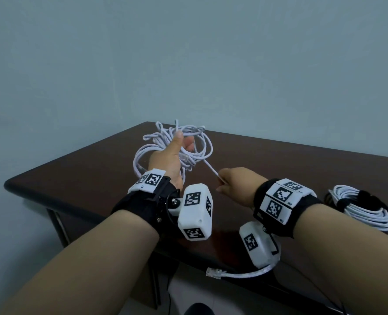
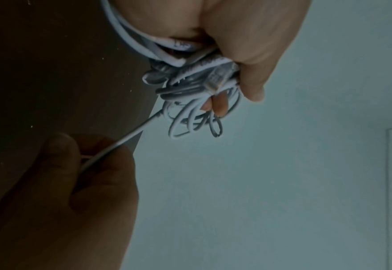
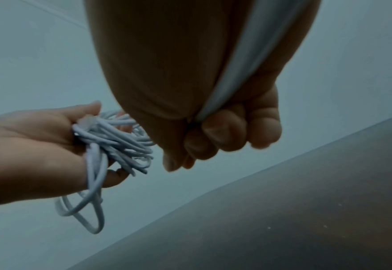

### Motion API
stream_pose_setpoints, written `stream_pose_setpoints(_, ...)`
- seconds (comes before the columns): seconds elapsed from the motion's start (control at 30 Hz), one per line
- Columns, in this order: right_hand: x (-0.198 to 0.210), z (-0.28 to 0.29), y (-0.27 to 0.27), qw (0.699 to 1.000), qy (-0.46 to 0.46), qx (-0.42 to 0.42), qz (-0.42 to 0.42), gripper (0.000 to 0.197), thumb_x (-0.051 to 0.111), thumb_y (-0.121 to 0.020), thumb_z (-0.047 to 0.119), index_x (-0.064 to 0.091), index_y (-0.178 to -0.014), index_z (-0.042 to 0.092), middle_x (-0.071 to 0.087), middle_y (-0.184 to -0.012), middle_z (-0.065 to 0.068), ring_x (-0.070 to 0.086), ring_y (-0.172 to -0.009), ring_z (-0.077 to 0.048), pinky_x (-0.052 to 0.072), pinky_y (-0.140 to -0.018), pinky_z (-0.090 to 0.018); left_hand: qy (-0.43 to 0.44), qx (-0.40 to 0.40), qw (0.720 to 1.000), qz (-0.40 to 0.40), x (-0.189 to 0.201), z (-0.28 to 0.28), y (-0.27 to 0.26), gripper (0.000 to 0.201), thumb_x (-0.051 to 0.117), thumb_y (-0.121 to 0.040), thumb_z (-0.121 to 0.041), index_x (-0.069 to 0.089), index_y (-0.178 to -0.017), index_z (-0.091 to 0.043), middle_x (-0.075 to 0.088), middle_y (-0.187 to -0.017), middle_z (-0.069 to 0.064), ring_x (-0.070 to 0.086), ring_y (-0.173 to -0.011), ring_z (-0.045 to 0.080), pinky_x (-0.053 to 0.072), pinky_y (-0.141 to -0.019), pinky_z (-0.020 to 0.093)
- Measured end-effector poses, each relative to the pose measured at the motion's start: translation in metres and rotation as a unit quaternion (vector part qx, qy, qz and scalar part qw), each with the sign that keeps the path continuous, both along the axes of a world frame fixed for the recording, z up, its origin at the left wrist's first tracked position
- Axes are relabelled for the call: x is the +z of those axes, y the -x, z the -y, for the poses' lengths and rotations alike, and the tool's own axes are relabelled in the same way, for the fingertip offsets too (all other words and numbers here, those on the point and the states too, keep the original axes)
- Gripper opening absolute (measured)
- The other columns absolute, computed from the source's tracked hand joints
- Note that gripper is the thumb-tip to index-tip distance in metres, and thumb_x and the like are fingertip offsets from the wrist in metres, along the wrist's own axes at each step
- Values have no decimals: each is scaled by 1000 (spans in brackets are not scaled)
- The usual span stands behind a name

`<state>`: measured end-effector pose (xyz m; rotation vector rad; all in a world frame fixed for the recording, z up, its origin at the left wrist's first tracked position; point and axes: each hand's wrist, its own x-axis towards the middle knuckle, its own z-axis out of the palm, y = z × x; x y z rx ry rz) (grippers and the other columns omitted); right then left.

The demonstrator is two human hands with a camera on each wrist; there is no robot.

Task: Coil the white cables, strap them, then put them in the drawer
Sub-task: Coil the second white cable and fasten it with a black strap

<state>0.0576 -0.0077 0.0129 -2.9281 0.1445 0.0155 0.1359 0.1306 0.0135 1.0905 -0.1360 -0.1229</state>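
A loose, tangled bundle of white cable (image 1: 165, 142) is raised above the dark table, held in my left hand (image 1: 175, 153), thumb up and fingers curled round the loops (image 2: 190, 76). One strand (image 1: 207, 164) runs taut from the bundle down to my right hand (image 1: 234, 183), which grips it in a closed fist (image 3: 213, 131). The cable passes through the fist and its tail with a clear plug (image 1: 213, 273) hangs past the table's front edge. A clear plug (image 3: 87, 122) also lies against my left palm.
A second white cable coil (image 1: 361, 208), bound with a black strap (image 1: 368, 197), lies on the dark brown table (image 1: 279, 160) at the right. The table's left corner (image 1: 8, 185) and front edge are close to my forearms. A plain wall stands behind.
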Motion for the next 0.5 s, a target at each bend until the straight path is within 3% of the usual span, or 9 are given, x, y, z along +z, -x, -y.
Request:
stream_pose_setpoints(0.07,4,-7,2,1000,13,19,-2,21,55,-90,27,44,-76,18,45,-70,6,46,-68,-16,34,-62,-27,-17,28,999,10,0,1,0,29,73,-76,-46,76,-68,-17,75,-81,-1,69,-84,17,52,-78,37)
stream_pose_setpoints(0.1,7,-10,4,999,12,30,-4,17,56,-90,26,47,-79,17,45,-69,6,47,-66,-15,36,-58,-27,-36,42,998,13,0,0,0,33,75,-72,-50,75,-72,-17,73,-80,-1,67,-82,18,51,-72,33)
stream_pose_setpoints(0.17,13,-16,8,998,-9,53,-20,11,58,-88,24,52,-86,16,50,-68,7,48,-58,-9,39,-54,-23,-75,81,994,11,1,-1,3,36,74,-73,-51,66,-73,-16,63,-72,-1,56,-64,16,44,-56,24)
stream_pose_setpoints(0.23,16,-21,11,995,-45,73,-45,8,61,-86,22,57,-90,16,60,-69,4,52,-53,-7,45,-57,-23,-126,108,986,20,3,-3,6,37,73,-76,-48,59,-68,-14,54,-63,0,44,-50,14,36,-48,23)
stream_pose_setpoints(0.3,19,-24,13,992,-70,90,-59,11,62,-84,19,60,-94,15,65,-73,-1,54,-50,-7,50,-63,-28,-191,104,975,54,2,-6,4,40,73,-75,-48,58,-63,-13,51,-56,0,42,-46,15,36,-52,26)
stream_pose_setpoints(0.37,22,-26,14,993,-37,99,-54,15,61,-85,21,61,-98,13,62,-73,1,52,-48,-2,50,-67,-29,-283,75,950,109,0,-9,2,39,74,-75,-47,61,-63,-12,56,-59,1,50,-51,17,40,-59,28)
stream_pose_setpoints(0.5,27,-24,12,991,56,120,-31,18,54,-91,25,60,-102,12,51,-71,7,44,-57,-5,40,-64,-27,-423,-27,881,212,-5,-16,0,29,73,-80,-35,69,-93,-10,68,-89,2,63,-80,18,44,-73,26)
